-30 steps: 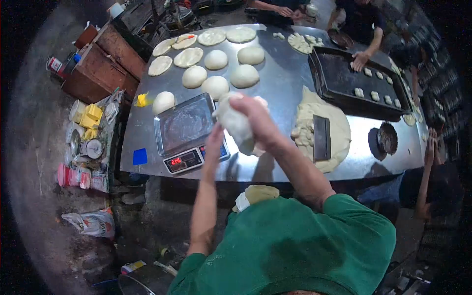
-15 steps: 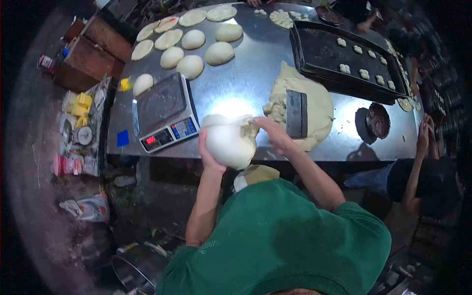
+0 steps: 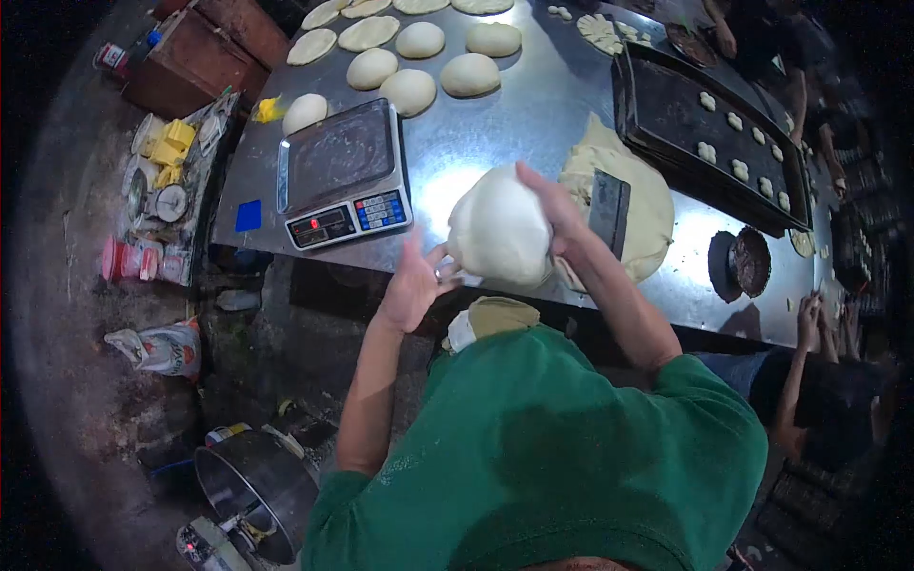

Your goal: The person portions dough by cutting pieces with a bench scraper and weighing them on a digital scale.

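Observation:
A large, smooth dough ball (image 3: 501, 230) is up in front of me at the table's near edge. My right hand (image 3: 560, 214) cups its right side, with the fingers partly hidden behind it. Just left of the ball, my left hand (image 3: 415, 288) is spread open, its fingertips close against the lower left side. To the right lies a flat dough mass (image 3: 651, 205) with a dark dough scraper (image 3: 608, 215) resting on it. The digital scale (image 3: 347, 225) stands left of the ball with a bare platform, and its red display shows 0.
Several round dough pieces (image 3: 409, 92) and flattened discs (image 3: 369, 34) lie on the metal table (image 3: 533, 105). A black tray (image 3: 666, 143) holds small dough pieces, near a dark bowl (image 3: 750, 264). Other people's hands (image 3: 814, 319) are at the right edge. A mixing bowl (image 3: 249, 476) stands lower left.
The dough ball has moved up and right in view and turned, showing a smoother side. My left hand has come off its side and opened; my right hand now cups it.

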`<state>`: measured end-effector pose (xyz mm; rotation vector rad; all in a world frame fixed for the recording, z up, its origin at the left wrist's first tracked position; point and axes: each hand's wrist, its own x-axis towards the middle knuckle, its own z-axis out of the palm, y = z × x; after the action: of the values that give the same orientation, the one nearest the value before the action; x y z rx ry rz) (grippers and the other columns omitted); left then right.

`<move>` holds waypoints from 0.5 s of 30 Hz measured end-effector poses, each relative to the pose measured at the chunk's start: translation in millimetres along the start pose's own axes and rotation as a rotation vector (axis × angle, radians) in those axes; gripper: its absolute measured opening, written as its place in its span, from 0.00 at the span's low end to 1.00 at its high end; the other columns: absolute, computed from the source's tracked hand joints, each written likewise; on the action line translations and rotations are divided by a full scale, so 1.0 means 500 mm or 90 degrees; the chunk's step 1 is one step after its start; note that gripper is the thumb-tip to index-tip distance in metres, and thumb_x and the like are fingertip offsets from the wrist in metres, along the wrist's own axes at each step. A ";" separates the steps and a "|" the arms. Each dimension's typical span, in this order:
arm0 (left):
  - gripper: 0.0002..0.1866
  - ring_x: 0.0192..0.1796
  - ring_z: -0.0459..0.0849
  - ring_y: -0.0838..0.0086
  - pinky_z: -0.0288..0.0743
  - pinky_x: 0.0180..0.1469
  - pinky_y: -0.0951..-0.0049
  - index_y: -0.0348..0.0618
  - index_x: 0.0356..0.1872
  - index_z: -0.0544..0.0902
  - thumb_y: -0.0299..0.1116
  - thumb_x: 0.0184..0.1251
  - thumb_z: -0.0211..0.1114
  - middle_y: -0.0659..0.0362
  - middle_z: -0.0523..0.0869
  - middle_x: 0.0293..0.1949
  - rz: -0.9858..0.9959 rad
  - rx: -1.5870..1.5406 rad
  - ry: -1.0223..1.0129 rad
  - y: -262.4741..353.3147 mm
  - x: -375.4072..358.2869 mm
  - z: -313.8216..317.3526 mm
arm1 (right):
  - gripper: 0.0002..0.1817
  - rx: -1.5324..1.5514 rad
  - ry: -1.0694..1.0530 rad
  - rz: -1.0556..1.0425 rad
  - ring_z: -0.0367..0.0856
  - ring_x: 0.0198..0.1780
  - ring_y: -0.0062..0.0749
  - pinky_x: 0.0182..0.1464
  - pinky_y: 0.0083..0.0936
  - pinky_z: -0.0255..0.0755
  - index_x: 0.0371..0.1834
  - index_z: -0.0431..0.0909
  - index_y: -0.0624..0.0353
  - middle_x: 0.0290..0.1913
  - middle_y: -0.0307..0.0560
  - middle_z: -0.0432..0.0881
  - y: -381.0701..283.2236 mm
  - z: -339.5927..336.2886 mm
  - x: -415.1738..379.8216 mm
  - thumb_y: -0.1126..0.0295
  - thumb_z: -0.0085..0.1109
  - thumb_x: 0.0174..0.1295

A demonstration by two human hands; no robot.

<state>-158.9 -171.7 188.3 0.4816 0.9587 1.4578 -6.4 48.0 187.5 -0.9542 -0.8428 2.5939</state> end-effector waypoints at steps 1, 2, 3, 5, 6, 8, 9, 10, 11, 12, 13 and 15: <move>0.52 0.77 0.64 0.50 0.59 0.73 0.34 0.60 0.83 0.47 0.79 0.66 0.46 0.47 0.56 0.80 0.024 0.100 0.085 0.004 0.001 -0.018 | 0.29 -0.066 0.046 -0.087 0.89 0.40 0.39 0.45 0.36 0.84 0.57 0.80 0.65 0.45 0.53 0.87 -0.011 0.024 -0.003 0.46 0.59 0.72; 0.52 0.77 0.63 0.47 0.59 0.71 0.29 0.63 0.83 0.47 0.79 0.66 0.47 0.47 0.54 0.81 0.045 0.200 0.170 0.006 0.005 -0.042 | 0.28 -0.132 0.092 -0.174 0.89 0.39 0.37 0.44 0.35 0.84 0.56 0.81 0.65 0.43 0.52 0.87 -0.021 0.050 -0.011 0.47 0.60 0.71; 0.51 0.77 0.61 0.45 0.58 0.70 0.24 0.65 0.83 0.47 0.80 0.65 0.47 0.47 0.51 0.82 0.065 0.301 0.253 0.007 0.013 -0.065 | 0.28 -0.196 0.138 -0.263 0.88 0.38 0.35 0.43 0.33 0.84 0.54 0.82 0.65 0.41 0.50 0.87 -0.026 0.074 -0.017 0.47 0.61 0.70; 0.53 0.78 0.60 0.43 0.57 0.68 0.19 0.65 0.83 0.47 0.80 0.64 0.48 0.47 0.49 0.82 -0.037 0.023 0.176 0.005 0.031 -0.097 | 0.27 -0.265 0.134 -0.308 0.87 0.38 0.31 0.42 0.31 0.82 0.52 0.83 0.65 0.39 0.48 0.87 -0.008 0.130 -0.023 0.48 0.63 0.69; 0.54 0.78 0.59 0.43 0.57 0.67 0.17 0.65 0.83 0.47 0.81 0.63 0.49 0.47 0.48 0.82 -0.092 -0.114 0.133 0.005 0.041 -0.106 | 0.27 -0.296 0.137 -0.329 0.87 0.38 0.30 0.41 0.30 0.81 0.51 0.83 0.64 0.39 0.47 0.87 0.009 0.158 -0.027 0.48 0.64 0.68; 0.54 0.76 0.65 0.49 0.66 0.67 0.25 0.54 0.80 0.59 0.81 0.61 0.51 0.47 0.62 0.78 -0.105 -0.307 -0.092 0.014 0.067 -0.069 | 0.28 -0.348 0.032 -0.234 0.86 0.39 0.28 0.43 0.27 0.79 0.50 0.84 0.65 0.41 0.48 0.87 0.050 0.196 -0.030 0.45 0.62 0.69; 0.53 0.74 0.69 0.52 0.70 0.68 0.34 0.50 0.78 0.63 0.80 0.63 0.51 0.47 0.67 0.75 -0.050 -0.257 -0.042 0.019 0.080 -0.081 | 0.29 -0.398 -0.007 -0.227 0.85 0.40 0.28 0.45 0.26 0.79 0.52 0.84 0.64 0.41 0.47 0.87 0.075 0.210 -0.031 0.45 0.61 0.70; 0.52 0.72 0.73 0.55 0.74 0.69 0.42 0.45 0.76 0.66 0.79 0.64 0.51 0.48 0.72 0.72 0.005 -0.208 0.005 0.017 0.092 -0.093 | 0.30 -0.450 -0.045 -0.218 0.85 0.42 0.27 0.47 0.26 0.78 0.53 0.83 0.64 0.42 0.47 0.87 0.090 0.218 -0.032 0.44 0.60 0.71; 0.48 0.66 0.81 0.57 0.78 0.68 0.54 0.42 0.73 0.69 0.75 0.68 0.51 0.49 0.78 0.67 0.000 -0.297 -0.030 -0.007 0.097 -0.143 | 0.30 -0.379 -0.042 -0.186 0.85 0.42 0.27 0.47 0.26 0.78 0.54 0.83 0.64 0.42 0.46 0.87 0.090 0.222 -0.027 0.43 0.59 0.71; 0.46 0.63 0.82 0.58 0.79 0.65 0.55 0.41 0.72 0.69 0.73 0.70 0.51 0.49 0.79 0.65 -0.009 -0.304 -0.038 0.009 0.097 -0.138 | 0.30 -0.306 -0.036 -0.152 0.84 0.42 0.27 0.48 0.26 0.78 0.54 0.83 0.63 0.42 0.46 0.87 0.092 0.227 -0.027 0.43 0.59 0.72; 0.43 0.61 0.83 0.59 0.81 0.63 0.55 0.41 0.72 0.69 0.70 0.73 0.50 0.48 0.81 0.63 -0.017 -0.315 -0.041 0.032 0.090 -0.121 | 0.30 -0.233 -0.031 -0.115 0.84 0.43 0.26 0.48 0.26 0.78 0.55 0.82 0.63 0.43 0.45 0.87 0.099 0.228 -0.031 0.43 0.58 0.72; 0.36 0.52 0.86 0.64 0.84 0.55 0.60 0.40 0.67 0.72 0.63 0.75 0.54 0.50 0.84 0.55 0.006 -0.276 -0.023 0.049 0.097 -0.123 | 0.29 -0.193 0.015 -0.161 0.83 0.43 0.26 0.48 0.28 0.77 0.54 0.81 0.62 0.43 0.45 0.85 0.088 0.204 -0.010 0.44 0.58 0.72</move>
<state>-228.8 -139.2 160.7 0.1927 0.5861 1.6045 -71.0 -33.5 226.6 -0.8844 -1.2854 2.2778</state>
